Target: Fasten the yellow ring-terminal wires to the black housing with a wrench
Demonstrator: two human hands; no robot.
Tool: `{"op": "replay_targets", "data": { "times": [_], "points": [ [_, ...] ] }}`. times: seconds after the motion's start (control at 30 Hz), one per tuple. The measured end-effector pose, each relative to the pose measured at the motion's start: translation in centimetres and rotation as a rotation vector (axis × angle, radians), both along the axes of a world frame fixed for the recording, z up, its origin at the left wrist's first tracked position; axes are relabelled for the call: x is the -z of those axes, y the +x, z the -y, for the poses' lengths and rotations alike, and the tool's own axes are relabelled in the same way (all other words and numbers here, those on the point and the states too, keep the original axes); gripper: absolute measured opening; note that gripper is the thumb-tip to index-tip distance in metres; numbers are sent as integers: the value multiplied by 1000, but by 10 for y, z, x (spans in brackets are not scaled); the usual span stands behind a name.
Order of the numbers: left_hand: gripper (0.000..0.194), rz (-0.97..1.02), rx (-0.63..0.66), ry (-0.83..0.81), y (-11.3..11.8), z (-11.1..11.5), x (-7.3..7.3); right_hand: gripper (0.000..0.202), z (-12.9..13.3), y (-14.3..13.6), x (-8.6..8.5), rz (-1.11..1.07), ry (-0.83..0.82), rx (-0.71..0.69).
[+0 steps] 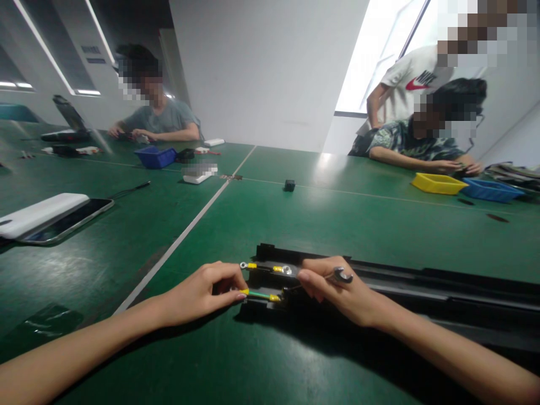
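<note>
A long black metal housing [400,281] lies on the green table, its left end between my hands. My left hand [211,289] pinches the yellow terminal at the near end of a short green wire [258,294]. The wire's other yellow terminal [274,298] meets the housing. Above it, a black wire with yellow ring terminals [252,266] reaches past the housing's left end. My right hand [333,287] is closed around a metal wrench [342,275], whose open jaw shows above the fingers. The wrench's lower part is hidden by the hand.
A phone [70,220] lies at the left beside a white case. Farther back are a blue bin [155,157], a small black block [289,185], a yellow tray [439,184] and a light blue tray [493,190]. Several people are across the table [270,214].
</note>
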State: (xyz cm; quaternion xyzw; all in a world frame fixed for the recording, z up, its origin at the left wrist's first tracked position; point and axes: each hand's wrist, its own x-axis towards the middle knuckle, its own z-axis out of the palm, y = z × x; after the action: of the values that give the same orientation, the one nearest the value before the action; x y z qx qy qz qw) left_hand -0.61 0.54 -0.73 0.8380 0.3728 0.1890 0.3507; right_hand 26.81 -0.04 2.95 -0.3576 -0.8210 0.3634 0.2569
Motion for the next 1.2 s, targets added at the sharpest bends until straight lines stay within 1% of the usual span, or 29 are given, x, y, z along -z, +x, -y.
{"op": "replay_targets", "data": {
  "times": [0.33,0.53,1.0,1.07,1.2],
  "points": [
    [10,2,-1,11,0,0,0,47,0,0,0,-3,-37,-14],
    [11,-4,1,-10,1,-1,-1,48,-1,1,2,-8,-20,-18],
    [12,-30,-14,-6,3,0,-3,44,1,1,1,-43,-53,-42],
    [13,-44,-25,-7,3,0,-1,45,2,1,2,-52,-52,-34],
    [13,-68,-30,-9,1,0,3,50,2,2,3,-83,-61,25]
  ]
}}
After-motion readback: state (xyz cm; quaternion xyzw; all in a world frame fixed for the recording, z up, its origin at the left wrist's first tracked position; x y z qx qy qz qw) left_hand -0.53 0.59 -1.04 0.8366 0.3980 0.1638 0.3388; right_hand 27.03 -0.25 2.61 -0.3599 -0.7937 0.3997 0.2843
